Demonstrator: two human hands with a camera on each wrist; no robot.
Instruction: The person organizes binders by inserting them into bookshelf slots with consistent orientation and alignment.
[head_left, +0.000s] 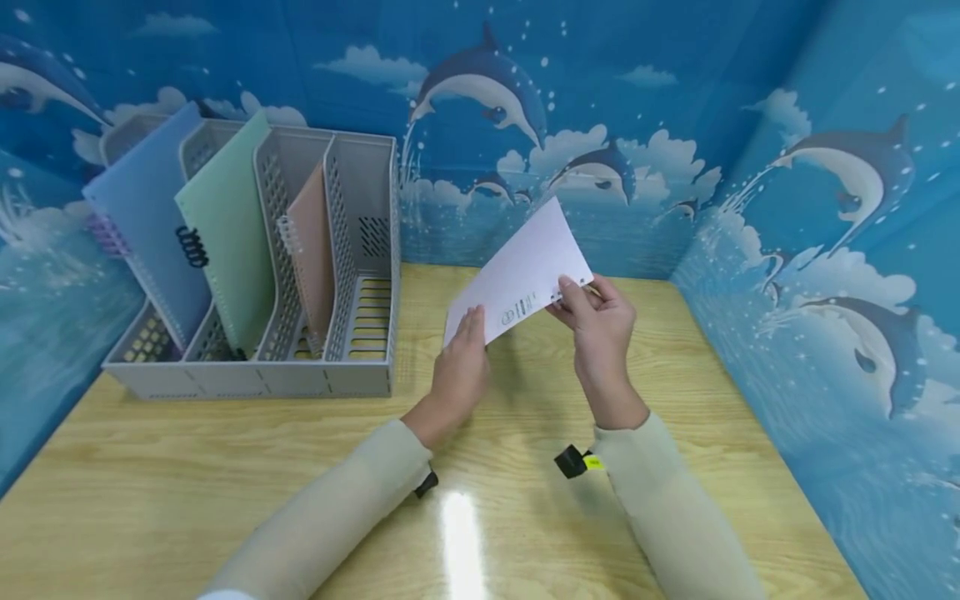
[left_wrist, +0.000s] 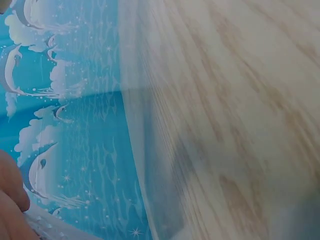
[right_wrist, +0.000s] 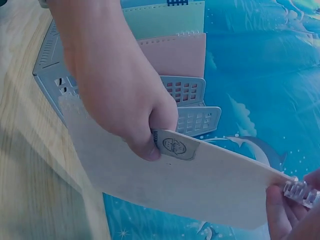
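Observation:
A small pale notebook with clear ring coils is held up, tilted, above the table. My left hand grips its lower left edge; in the right wrist view this hand pinches the edge beside a printed logo. My right hand pinches the punched edge between thumb and fingers; its fingers show by the clear coils. In the left wrist view, some fingertips show at the lower left corner. The notebook's far side is hidden.
A grey file rack stands at the left on the wooden table. Its slots hold a blue notebook, a green notebook and a smaller pink-orange notebook; the rightmost slot holds none. A dolphin-print curtain borders the table.

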